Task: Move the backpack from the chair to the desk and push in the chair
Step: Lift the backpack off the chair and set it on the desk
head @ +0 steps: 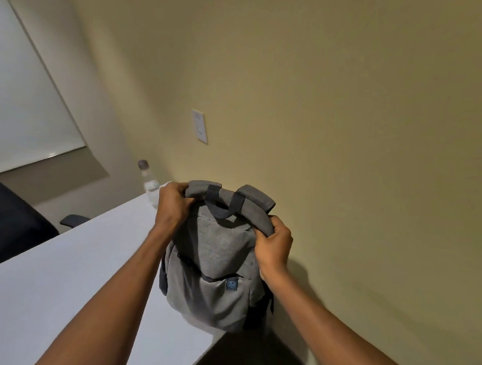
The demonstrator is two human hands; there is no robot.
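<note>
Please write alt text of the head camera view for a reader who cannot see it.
Both hands, left hand and right hand, grip the top of a grey backpack standing upright on the white desk beside a beige wall. A clear water bottle stands behind it; a dark chair is at left.

Dim warm light; soft shadows; wide-angle tilt; slightly soft focus.

White desk [71,275] bearing backpack [219,267], bottle [150,187]
</note>
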